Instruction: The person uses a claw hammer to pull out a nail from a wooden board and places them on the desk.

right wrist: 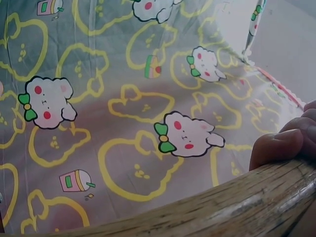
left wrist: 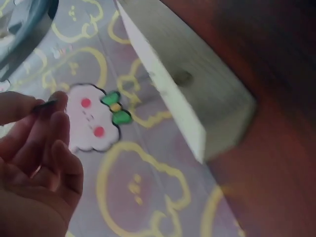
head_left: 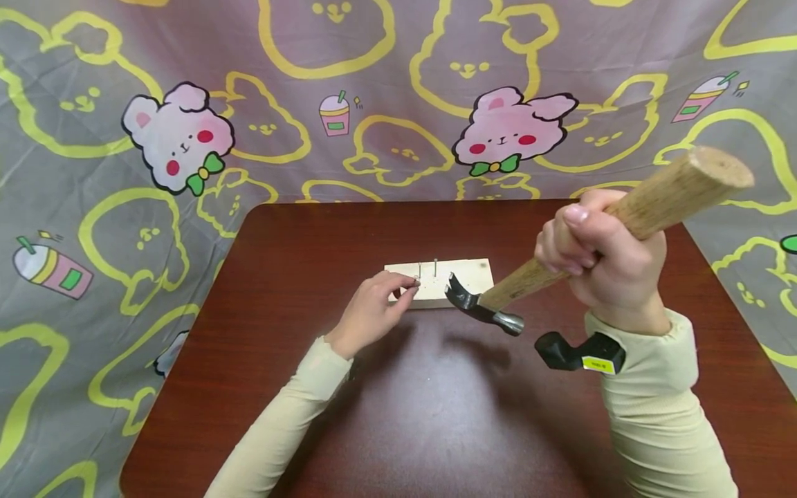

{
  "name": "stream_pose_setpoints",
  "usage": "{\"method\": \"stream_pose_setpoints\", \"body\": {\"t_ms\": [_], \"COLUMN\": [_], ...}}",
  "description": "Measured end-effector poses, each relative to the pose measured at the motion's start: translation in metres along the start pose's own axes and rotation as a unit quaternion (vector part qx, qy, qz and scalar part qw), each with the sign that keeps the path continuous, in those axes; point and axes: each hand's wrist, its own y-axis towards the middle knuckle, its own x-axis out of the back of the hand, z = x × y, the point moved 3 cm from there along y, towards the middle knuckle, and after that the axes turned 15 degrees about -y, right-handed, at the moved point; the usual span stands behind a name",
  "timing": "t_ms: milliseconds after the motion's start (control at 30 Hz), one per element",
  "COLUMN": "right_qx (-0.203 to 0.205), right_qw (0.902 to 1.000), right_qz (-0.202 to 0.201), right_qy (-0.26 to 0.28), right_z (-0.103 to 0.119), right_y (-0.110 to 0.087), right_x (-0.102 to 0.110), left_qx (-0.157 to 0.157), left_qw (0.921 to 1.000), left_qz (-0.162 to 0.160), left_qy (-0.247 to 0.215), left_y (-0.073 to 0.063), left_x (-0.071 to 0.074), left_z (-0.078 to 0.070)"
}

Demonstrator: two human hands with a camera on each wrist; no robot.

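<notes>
At the left end of the pale wooden board (head_left: 463, 277), the person's left hand (head_left: 373, 308) holds its thumb and forefinger in a narrow pinch. The left wrist view shows a thin dark piece (left wrist: 45, 105) between those fingertips, probably a nail, though blur and the fingers hide its shape, and I cannot tell whether it touches the wood. Just beyond them on the board, two nails (head_left: 435, 268) stand upright side by side, both well proud of the surface. The board itself lies flat on the dark red bench (head_left: 386, 401).

To the right of the board and above it, the right hand (head_left: 613, 266) is wrapped firmly round the wooden handle of a claw hammer (head_left: 666, 197). The hammer's head hangs by the board's near right side, claw towards the board and striking face turned away from it.

The step in hand looks like setting another nail beside the two upright ones, with the hammer held ready. As I judge it, the next move calls for steadying the pinched piece square on the board, then turning the striking face towards it for light taps, with the left fingertips kept clear of the blow.
</notes>
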Motion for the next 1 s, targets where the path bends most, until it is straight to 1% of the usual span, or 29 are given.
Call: {"method": "stream_pose_setpoints", "body": {"t_ms": [67,133,200,267,333,400,500,567,700,800,900,1000], "right_qx": [-0.002,-0.004,-0.004,-0.004,-0.004,-0.005,-0.007,-0.009,-0.014,-0.015,-0.014,-0.014], "right_qw": [1.0000,1.0000,0.9999,0.9999,0.9999,0.9999,0.9999,0.9999,0.9998,0.9997,0.9997,0.9996], "right_qz": [-0.002,-0.002,-0.004,-0.004,-0.005,-0.005,-0.003,-0.002,-0.002,-0.003,-0.004,-0.004], "right_qy": [-0.001,-0.005,-0.008,-0.012,-0.012,-0.012,-0.010,-0.012,-0.017,-0.019,-0.019,-0.022], "right_z": [0.000,0.001,0.001,0.002,0.002,0.002,0.002,0.001,0.001,0.000,0.000,0.000], "right_y": [-0.001,-0.001,-0.002,-0.002,-0.003,-0.003,-0.003,-0.003,-0.004,-0.004,-0.005,-0.004], "right_x": [0.001,0.003,0.004,0.006,0.007,0.008,0.009,0.010,0.011,0.012,0.013,0.013], "left_qx": [0.033,0.069,0.106,0.143,0.179,0.217,0.265,0.295,0.345,0.370,0.387,0.397], "left_qw": [0.9993,0.9970,0.9932,0.9881,0.9822,0.9747,0.9625,0.9536,0.9361,0.9259,0.9180,0.9134], "left_qz": [-0.016,-0.034,-0.048,-0.054,-0.048,-0.032,-0.003,0.008,0.017,0.021,0.024,0.025], "left_qy": [-0.003,0.001,0.006,0.015,0.030,0.043,0.057,0.059,0.068,0.076,0.081,0.088], "left_y": [-0.007,-0.016,-0.024,-0.032,-0.040,-0.047,-0.054,-0.059,-0.065,-0.067,-0.069,-0.071], "left_x": [0.010,0.020,0.031,0.040,0.048,0.054,0.060,0.062,0.065,0.068,0.070,0.071], "left_z": [0.010,0.022,0.033,0.044,0.053,0.061,0.072,0.078,0.088,0.095,0.100,0.105]}}
